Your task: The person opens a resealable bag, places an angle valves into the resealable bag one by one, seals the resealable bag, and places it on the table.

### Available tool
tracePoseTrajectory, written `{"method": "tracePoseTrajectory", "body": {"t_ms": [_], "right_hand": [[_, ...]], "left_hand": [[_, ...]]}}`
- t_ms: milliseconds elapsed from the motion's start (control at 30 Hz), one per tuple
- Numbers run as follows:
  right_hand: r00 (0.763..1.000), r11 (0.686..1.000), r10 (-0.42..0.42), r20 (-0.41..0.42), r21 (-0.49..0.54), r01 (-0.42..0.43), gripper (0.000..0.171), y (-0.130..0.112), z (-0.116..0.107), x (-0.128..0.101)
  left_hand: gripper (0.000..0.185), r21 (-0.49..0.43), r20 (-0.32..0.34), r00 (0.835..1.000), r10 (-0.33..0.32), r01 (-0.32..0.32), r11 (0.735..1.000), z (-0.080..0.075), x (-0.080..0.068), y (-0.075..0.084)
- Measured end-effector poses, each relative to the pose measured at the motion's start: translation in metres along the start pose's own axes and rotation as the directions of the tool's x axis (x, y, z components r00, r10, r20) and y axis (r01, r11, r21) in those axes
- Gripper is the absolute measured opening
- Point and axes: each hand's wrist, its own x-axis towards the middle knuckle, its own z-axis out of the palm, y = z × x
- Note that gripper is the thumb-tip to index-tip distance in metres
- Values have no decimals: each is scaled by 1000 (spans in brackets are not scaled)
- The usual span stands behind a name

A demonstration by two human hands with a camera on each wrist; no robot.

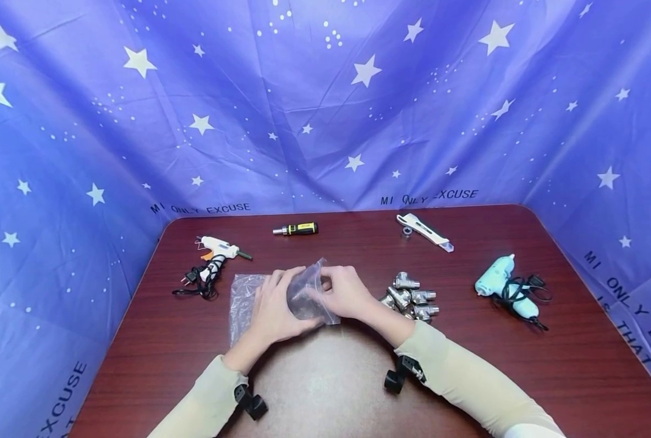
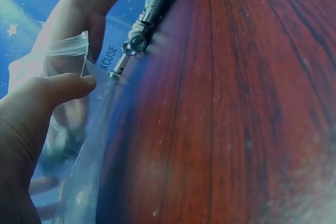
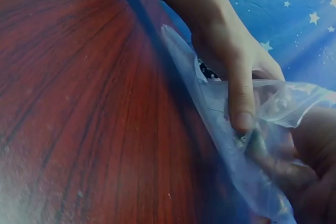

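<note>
A clear plastic bag (image 1: 244, 295) lies between the hands in the head view, its mouth spread to the right. My left hand (image 1: 275, 307) grips the bag around its middle, the thumb (image 3: 241, 106) along the near side. My right hand (image 1: 350, 293) has its curled fingers inside the bag's mouth. Through the film, a small glint of metal shows at those fingertips in the right wrist view; it looks like a metal pipe fitting, mostly hidden. Just right of the right hand, several silver pipe fittings (image 1: 399, 298) sit in a pile.
A white glue gun (image 1: 216, 249) with a wrapped cord lies at left. Behind are a yellow-and-black screwdriver (image 1: 300, 229), a white utility knife (image 1: 424, 231) and a small metal ring (image 1: 407, 232). A light-blue glue gun (image 1: 503, 283) lies at right. Starry cloth (image 1: 325, 121) surrounds the table.
</note>
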Motion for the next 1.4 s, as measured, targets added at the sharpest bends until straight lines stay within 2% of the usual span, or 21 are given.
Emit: {"method": "tracePoseTrajectory", "body": {"t_ms": [100, 167, 333, 433, 500, 600, 733, 833, 1000, 1167, 1300, 1400], "right_hand": [[997, 998, 12, 81, 64, -17, 14, 2, -1, 0], [992, 995, 14, 129, 98, -27, 15, 5, -5, -2], [988, 989, 22, 155, 139, -44, 17, 11, -28, -8], [990, 995, 9, 142, 94, -22, 17, 15, -46, -12], [991, 1000, -17, 134, 21, 15, 16, 20, -58, -14], [985, 995, -61, 162, -69, 73, 16, 29, -75, -19], [959, 973, -127, 252, -158, 170, 14, 41, -94, -29], [935, 956, -140, 324, -202, 213, 16, 45, -103, -38], [919, 920, -111, 378, -312, 239, 22, 45, -106, -49], [921, 866, -108, 375, -419, 273, 20, 44, -101, -53], [925, 848, -129, 357, -444, 289, 19, 46, -97, -54], [932, 847, -142, 335, -447, 289, 23, 47, -94, -54]], "left_hand": [[108, -12, -13, 1000, 2, -2, 1000, 0, 0, 0], [108, -18, -11, 1000, 1, -1, 1000, -1, 0, 0], [109, -25, -5, 1000, -8, 8, 1000, -1, 1, 0], [110, -23, -16, 1000, -9, 9, 1000, -2, 2, 0], [112, -23, -13, 1000, -11, 10, 1000, -3, 2, 0], [118, -13, 16, 1000, -9, 9, 1000, -6, 2, 0], [127, 3, 85, 996, 28, -28, 1000, -13, 1, -4], [131, 5, 122, 990, 70, -71, 997, -18, 0, -8], [128, 13, 139, 984, 114, -117, 993, -23, -2, -17], [124, 7, 139, 984, 108, -110, 994, -21, -3, -21], [122, -1, 135, 986, 101, -102, 995, -19, -2, -22], [120, -12, 131, 986, 104, -104, 995, -18, -2, -22]]}}
